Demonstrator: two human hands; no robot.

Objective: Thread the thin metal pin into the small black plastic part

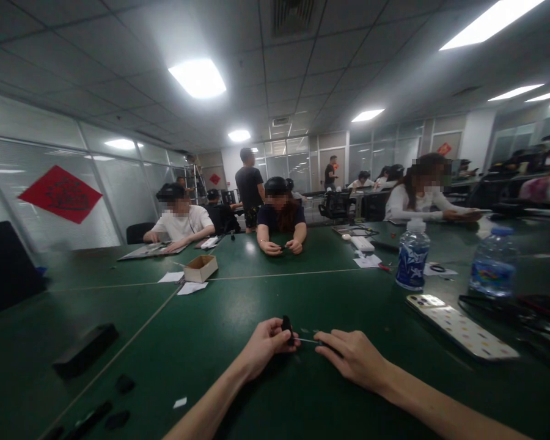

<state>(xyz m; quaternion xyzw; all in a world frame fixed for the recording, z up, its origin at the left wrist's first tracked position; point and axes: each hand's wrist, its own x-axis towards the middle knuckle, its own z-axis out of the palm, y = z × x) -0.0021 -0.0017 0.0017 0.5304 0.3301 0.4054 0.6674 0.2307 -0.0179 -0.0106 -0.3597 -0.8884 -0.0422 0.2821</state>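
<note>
Near the middle of the green table, my left hand pinches a small black part upright between thumb and fingers. My right hand is closed around the dark handle of what looks like a thin screwdriver. Its slim metal shaft points left and reaches the black part; the tip is hidden by the part and my left fingers. What exactly the black part is cannot be made out.
A long black block and several small black pieces lie at left, near a white scrap. At right are a phone and two bottles. Across the table stands a small open box; a person's hands work opposite.
</note>
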